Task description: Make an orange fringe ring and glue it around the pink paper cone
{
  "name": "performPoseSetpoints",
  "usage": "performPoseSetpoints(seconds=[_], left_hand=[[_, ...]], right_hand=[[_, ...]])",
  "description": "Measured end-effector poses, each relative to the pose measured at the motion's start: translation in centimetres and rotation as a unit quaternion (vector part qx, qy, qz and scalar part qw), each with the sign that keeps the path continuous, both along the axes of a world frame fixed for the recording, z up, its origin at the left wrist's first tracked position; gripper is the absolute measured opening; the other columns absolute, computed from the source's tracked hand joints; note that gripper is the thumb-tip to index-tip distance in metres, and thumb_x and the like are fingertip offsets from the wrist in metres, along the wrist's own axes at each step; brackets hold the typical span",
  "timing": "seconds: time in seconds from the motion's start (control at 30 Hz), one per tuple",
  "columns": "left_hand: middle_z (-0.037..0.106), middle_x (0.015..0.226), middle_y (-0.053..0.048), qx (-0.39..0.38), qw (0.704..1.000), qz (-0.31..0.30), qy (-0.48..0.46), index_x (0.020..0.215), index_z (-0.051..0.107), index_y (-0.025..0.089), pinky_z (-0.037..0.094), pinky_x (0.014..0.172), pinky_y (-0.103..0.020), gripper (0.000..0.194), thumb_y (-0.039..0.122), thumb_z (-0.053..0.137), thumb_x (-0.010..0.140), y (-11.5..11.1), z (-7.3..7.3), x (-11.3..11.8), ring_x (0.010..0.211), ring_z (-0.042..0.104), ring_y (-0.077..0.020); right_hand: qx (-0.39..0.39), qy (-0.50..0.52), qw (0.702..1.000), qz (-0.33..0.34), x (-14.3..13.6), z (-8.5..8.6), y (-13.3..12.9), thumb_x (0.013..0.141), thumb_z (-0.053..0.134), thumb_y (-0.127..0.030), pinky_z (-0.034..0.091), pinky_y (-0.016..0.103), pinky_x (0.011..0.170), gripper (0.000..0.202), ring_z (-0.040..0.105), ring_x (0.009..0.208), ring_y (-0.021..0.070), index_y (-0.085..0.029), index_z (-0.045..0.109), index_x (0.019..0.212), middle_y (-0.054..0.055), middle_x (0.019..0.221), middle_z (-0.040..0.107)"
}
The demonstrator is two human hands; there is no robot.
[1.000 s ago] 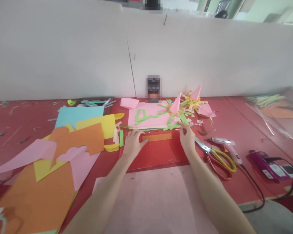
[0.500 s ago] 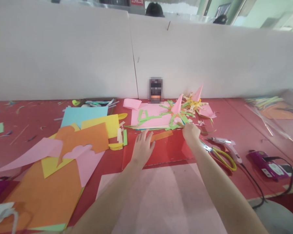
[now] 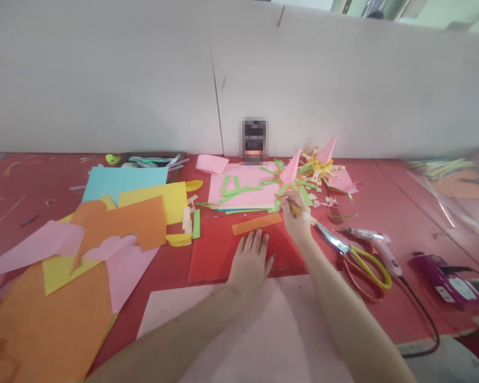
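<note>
My left hand (image 3: 250, 260) lies flat with spread fingers on a red sheet (image 3: 211, 255), its fingertips just below an orange paper strip (image 3: 256, 224). My right hand (image 3: 297, 218) is closed around a pen-like tool (image 3: 302, 213) near the strip's right end. Behind the hands, green strips (image 3: 239, 189) lie on pink paper (image 3: 219, 197), beside a pink cone (image 3: 290, 169) on a green paper fringe. A second pink cone (image 3: 327, 151) stands on a yellow fringe farther right.
Scissors (image 3: 363, 266) with yellow and red handles lie right of my right hand, beside a corded glue gun (image 3: 379, 246) and a purple power strip (image 3: 445, 279). Orange paper (image 3: 51, 319), yellow and blue sheets cover the left. A white wall (image 3: 104, 80) stands behind.
My left hand has moved down and right, off the orange strip. My right hand has shifted left and now shows the pen-like tool. The camera view has tilted down slightly.
</note>
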State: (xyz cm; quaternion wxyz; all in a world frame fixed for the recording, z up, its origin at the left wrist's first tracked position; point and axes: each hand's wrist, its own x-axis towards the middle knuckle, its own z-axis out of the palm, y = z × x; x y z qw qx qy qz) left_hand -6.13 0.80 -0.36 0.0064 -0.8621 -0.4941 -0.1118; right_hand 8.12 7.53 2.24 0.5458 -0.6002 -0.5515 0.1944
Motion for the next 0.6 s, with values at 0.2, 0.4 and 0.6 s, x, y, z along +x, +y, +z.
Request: performPoseSetpoints(seconds=[0.2,0.4,0.6], left_hand=[[0.047,0.128,-0.012,-0.004,1.0,0.004,-0.006,0.123,0.045,0.013,0.034,0.098,-0.042,0.044,0.036,0.033,0.087,0.1,0.0,-0.1,0.119,0.041,-0.0257],[0.046,0.128,-0.013,-0.011,1.0,0.007,0.001,0.124,0.043,0.014,0.034,0.098,-0.043,0.045,0.035,0.034,0.086,0.0,0.2,-0.1,0.118,0.042,-0.0262],[0.04,0.133,-0.015,-0.018,1.0,0.014,0.02,0.129,0.036,0.009,0.032,0.1,-0.043,0.051,0.036,0.031,0.087,0.0,0.0,-0.1,0.122,0.037,-0.0257]], right_hand=[[0.007,-0.02,0.999,0.031,-0.4,-2.2,0.1,0.085,0.038,-0.037,0.045,0.025,0.076,0.025,0.06,0.08,0.0129,-0.021,0.052,0.098,0.003,0.086,0.064],[-0.022,0.016,0.998,0.057,-0.4,-1.8,-0.1,0.085,0.04,-0.033,0.046,0.025,0.075,0.022,0.061,0.081,0.0133,-0.022,0.05,0.101,0.004,0.092,0.064],[-0.07,0.014,0.997,0.041,-0.6,-1.9,-0.1,0.084,0.042,-0.036,0.047,0.023,0.066,0.022,0.062,0.066,0.0117,-0.023,0.05,0.1,0.002,0.088,0.065]])
